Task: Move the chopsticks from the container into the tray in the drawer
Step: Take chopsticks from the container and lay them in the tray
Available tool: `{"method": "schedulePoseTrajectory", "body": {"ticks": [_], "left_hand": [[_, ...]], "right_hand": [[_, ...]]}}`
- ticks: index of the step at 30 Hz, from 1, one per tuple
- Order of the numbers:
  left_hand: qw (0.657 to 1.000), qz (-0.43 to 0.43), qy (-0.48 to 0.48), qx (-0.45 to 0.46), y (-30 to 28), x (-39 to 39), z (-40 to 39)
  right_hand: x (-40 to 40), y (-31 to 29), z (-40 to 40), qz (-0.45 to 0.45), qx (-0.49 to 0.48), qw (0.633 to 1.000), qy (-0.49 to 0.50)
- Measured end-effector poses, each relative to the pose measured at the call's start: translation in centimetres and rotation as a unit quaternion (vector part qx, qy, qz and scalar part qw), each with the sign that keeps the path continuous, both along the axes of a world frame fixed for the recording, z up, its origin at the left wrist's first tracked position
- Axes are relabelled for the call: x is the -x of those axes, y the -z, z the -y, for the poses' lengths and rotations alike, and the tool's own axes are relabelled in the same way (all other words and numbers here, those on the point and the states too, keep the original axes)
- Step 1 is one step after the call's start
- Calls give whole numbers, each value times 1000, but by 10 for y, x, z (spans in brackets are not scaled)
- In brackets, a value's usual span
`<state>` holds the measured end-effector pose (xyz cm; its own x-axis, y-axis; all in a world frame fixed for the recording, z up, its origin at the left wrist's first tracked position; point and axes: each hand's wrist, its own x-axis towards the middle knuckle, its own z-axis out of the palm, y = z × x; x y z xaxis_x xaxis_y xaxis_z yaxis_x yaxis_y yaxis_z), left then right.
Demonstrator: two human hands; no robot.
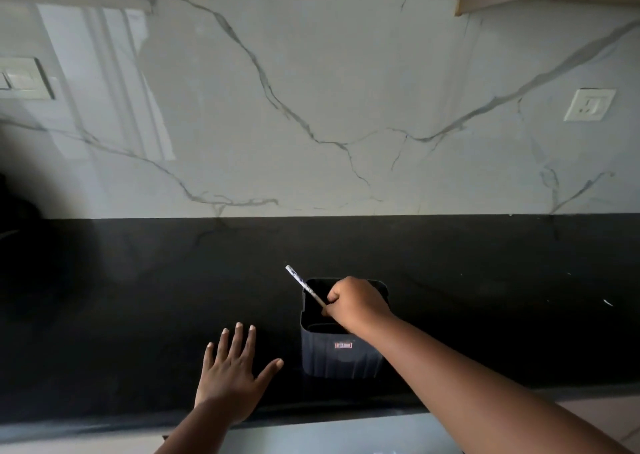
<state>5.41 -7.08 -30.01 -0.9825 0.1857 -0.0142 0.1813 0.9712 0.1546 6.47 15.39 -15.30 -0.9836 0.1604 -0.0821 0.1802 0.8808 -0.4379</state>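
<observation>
The right hand (356, 303) is over the mouth of the dark square container (341, 349), its fingers curled round a chopstick (304, 285) whose patterned white end slants up and to the left, past the container's rim. The lower end is hidden behind the hand, so whether it has cleared the container cannot be told. The left hand (235, 372) lies flat on the black counter (138, 297), fingers spread and released, just left of the container — not touching it. To lift well, draw the chopstick along its own slant so it does not catch the rim; the left hand could steady the container. Drawer and tray are out of view — presumably below the counter's edge.
</observation>
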Motion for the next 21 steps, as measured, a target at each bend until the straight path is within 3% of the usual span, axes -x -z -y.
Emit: {"method": "schedulePoseTrajectory", "body": {"ticks": [8, 12, 15, 18, 21], "left_hand": [[1000, 8, -17, -12, -5, 1, -2], [999, 44, -31, 5, -14, -1, -7], [996, 70, -36, 39, -38, 4, -13], [1000, -21, 14, 17, -90, 17, -18], [956, -262, 127, -30, -162, 22, -32]], "right_hand": [[9, 1, -6, -6, 9, 1000, -10], [6, -44, -15, -107, 89, 990, -12], [3, -95, -24, -161, 204, 965, -14], [-1, -139, -28, -167, 307, 937, -17], [-6, -167, -26, -156, 380, 911, -14]]}}
